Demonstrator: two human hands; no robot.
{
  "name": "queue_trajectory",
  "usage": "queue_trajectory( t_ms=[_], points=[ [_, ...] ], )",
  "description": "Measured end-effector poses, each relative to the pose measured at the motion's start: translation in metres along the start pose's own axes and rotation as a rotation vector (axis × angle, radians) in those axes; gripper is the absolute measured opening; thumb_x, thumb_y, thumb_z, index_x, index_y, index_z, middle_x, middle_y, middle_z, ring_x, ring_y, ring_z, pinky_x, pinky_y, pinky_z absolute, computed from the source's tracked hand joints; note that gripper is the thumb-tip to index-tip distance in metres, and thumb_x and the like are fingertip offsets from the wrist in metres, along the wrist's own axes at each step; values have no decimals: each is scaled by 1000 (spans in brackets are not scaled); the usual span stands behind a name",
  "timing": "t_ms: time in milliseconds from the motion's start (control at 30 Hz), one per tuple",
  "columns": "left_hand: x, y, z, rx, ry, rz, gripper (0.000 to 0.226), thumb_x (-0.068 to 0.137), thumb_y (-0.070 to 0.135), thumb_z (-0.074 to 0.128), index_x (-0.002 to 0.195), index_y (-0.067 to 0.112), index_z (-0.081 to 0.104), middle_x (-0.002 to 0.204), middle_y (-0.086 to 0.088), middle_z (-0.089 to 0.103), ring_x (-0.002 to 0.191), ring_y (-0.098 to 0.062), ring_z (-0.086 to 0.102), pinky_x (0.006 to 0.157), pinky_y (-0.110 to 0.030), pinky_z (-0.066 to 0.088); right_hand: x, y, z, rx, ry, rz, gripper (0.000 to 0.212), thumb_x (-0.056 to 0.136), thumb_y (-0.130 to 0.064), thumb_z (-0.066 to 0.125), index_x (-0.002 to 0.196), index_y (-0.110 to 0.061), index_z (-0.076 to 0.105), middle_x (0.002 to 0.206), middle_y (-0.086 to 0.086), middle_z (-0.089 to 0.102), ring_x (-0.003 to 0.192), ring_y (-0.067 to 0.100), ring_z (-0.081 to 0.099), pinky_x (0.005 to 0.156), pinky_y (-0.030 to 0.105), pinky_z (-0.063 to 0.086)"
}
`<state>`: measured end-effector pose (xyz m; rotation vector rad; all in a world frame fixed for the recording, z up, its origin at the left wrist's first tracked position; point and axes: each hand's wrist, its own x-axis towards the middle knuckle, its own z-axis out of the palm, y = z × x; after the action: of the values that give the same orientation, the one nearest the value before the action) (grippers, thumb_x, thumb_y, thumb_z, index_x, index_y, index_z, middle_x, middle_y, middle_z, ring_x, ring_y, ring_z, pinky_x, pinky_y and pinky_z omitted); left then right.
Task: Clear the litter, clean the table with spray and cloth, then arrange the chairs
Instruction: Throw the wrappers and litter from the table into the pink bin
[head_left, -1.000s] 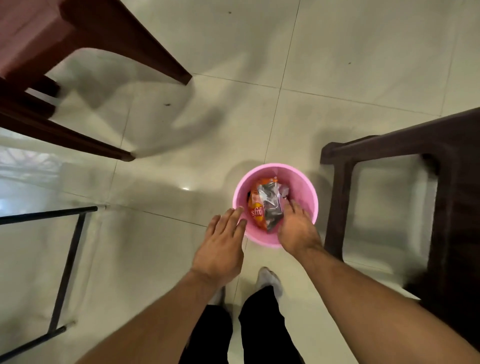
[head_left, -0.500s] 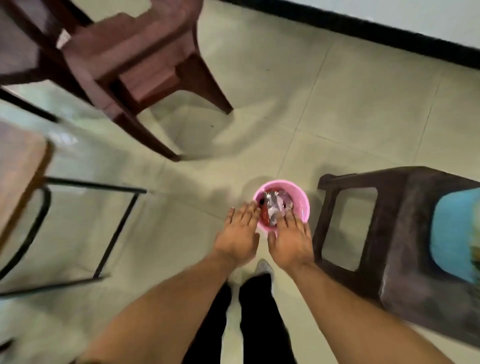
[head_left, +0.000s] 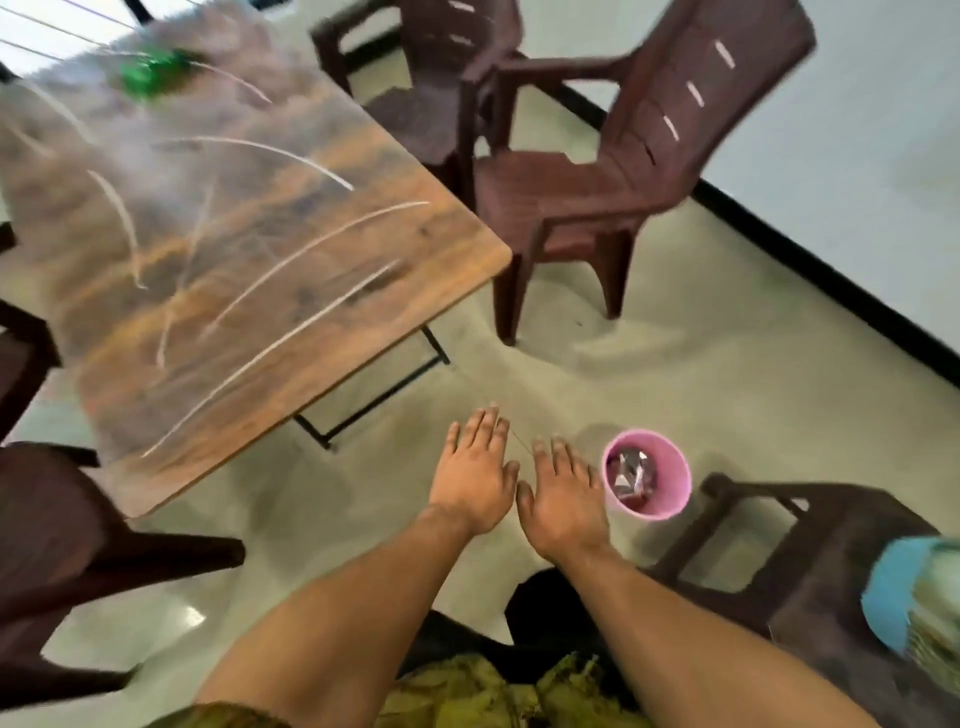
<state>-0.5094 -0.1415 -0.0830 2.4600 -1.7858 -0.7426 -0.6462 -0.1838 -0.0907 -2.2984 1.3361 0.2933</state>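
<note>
A small pink bin (head_left: 673, 506) stands on the floor with crumpled wrappers (head_left: 631, 470) inside it. My left hand (head_left: 475, 475) and my right hand (head_left: 561, 499) hang side by side just left of the bin, fingers straight, holding nothing. The wooden table (head_left: 218, 249) fills the upper left, blurred, with a green object (head_left: 150, 70) near its far edge. Two brown plastic chairs (head_left: 613, 171) stand beyond the table's right corner.
A dark stool (head_left: 810, 566) at the lower right carries a blue and green cloth (head_left: 914, 597). Another brown chair (head_left: 62, 545) sits at the lower left by the table. A white wall with a black skirting (head_left: 831, 280) runs along the right.
My right hand has come out of the bin and both hands have drawn back to its left. My view has lifted from the floor, bringing the table and chairs into sight.
</note>
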Motion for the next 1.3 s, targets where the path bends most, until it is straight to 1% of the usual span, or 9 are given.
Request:
queue_trajectory(
  t_ms=[100,233,300,400,533,767,933,1033,1300],
  points=[
    [-53,-64,-14,-41,57,-130,65,106,41,30,162,12,11,171,-7,0,157,-22,-4,127,-44,-1,-11,-58,10,-87,-17,-90,66,100,-46,35,158,-20,17,166,10,16,152,28,18,122,48,18],
    [-138,-167,-29,-110,171,-319,66,107,43,29,162,12,10,171,-5,-1,157,-22,-5,127,-45,0,-37,-175,29,-112,69,-183,68,100,-45,38,159,-20,16,166,8,17,151,26,19,121,42,18],
    [-183,-221,-30,-131,206,-403,66,107,44,28,162,12,9,171,-5,-1,157,-22,-4,127,-45,-1,-53,-241,46,-135,82,-297,68,99,-44,41,159,-20,18,166,8,19,151,26,19,120,43,20],
    [-236,-284,-35,-136,215,-504,67,107,44,29,162,12,9,171,-6,0,157,-22,-4,127,-46,0,-71,-324,65,-175,67,-452,67,98,-44,43,158,-21,22,166,6,18,152,24,17,121,44,19],
    [-277,-356,-44,-163,221,-577,68,106,44,31,162,12,8,171,-5,0,157,-23,-3,127,-46,2,-70,-403,80,-212,43,-524,65,99,-43,42,157,-23,23,166,4,17,153,22,12,123,42,14],
    [-260,-456,-62,-184,126,-482,70,105,41,34,162,13,5,171,-5,-7,157,-21,-7,128,-44,-1,-15,-478,119,-346,-68,-557,60,100,-41,36,156,-24,22,167,1,15,153,21,11,122,45,13],
    [-206,-523,-83,-135,73,-352,72,105,41,37,162,14,4,171,-4,-8,157,-21,-9,128,-44,-2,45,-532,143,-368,-85,-569,60,104,-41,30,159,-24,15,168,1,8,154,22,6,124,46,9],
    [-189,-557,-98,-108,30,-289,71,105,39,37,162,13,4,171,-5,-8,157,-22,-8,128,-44,-2,65,-561,145,-318,-85,-526,60,104,-42,31,159,-22,19,168,3,10,154,22,8,124,45,9],
    [-132,-620,-169,-33,-28,-169,72,102,30,37,162,11,1,171,-5,-8,157,-22,-8,128,-44,-1,90,-559,143,-198,-190,-467,59,101,-46,32,156,-27,30,168,-5,8,153,18,11,125,35,14]
  ],
)
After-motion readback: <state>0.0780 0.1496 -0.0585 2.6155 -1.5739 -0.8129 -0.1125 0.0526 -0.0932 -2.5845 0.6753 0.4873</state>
